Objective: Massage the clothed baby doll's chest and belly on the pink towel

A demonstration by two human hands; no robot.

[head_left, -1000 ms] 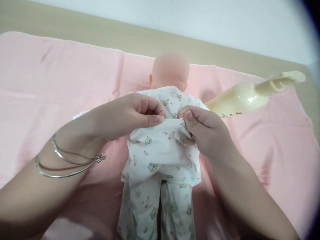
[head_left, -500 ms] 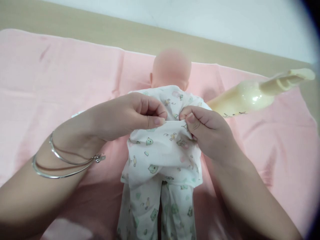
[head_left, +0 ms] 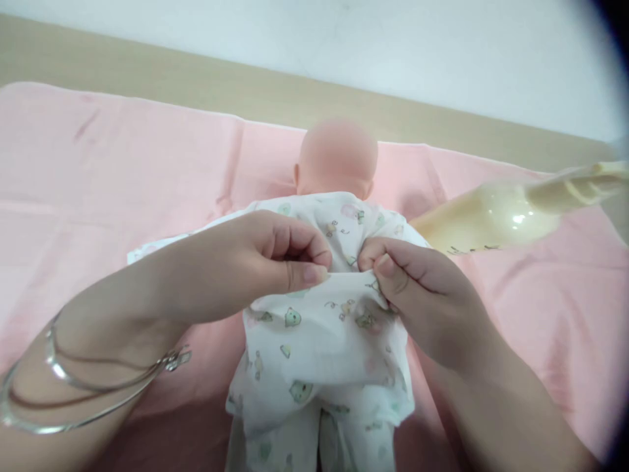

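A bald baby doll (head_left: 339,157) lies face down, dressed in a white top (head_left: 304,341) with small animal prints and matching trousers (head_left: 354,442). Across the doll's back, my left hand (head_left: 265,259) pinches a raised edge of the printed top between thumb and curled fingers. My right hand (head_left: 417,282) grips the same edge a short way to the right, its thumb pressed on the bent forefinger. The cloth stretches nearly straight between the two hands. I cannot tell whether this edge is a fold or a hem. The doll's face is hidden.
A pink cloth (head_left: 187,151) lies under the doll, over a beige surface (head_left: 147,69). Close on the right is a pale yellow pump bottle (head_left: 501,210) that looks slanted. Thin silver bangles (head_left: 63,373) hang on my left wrist. A white surface (head_left: 344,39) lies beyond.
The doll, bottle and both hands sit lower in the picture, as the view has shifted. Both hands keep their grip on the cloth. More of the doll's left sleeve shows.
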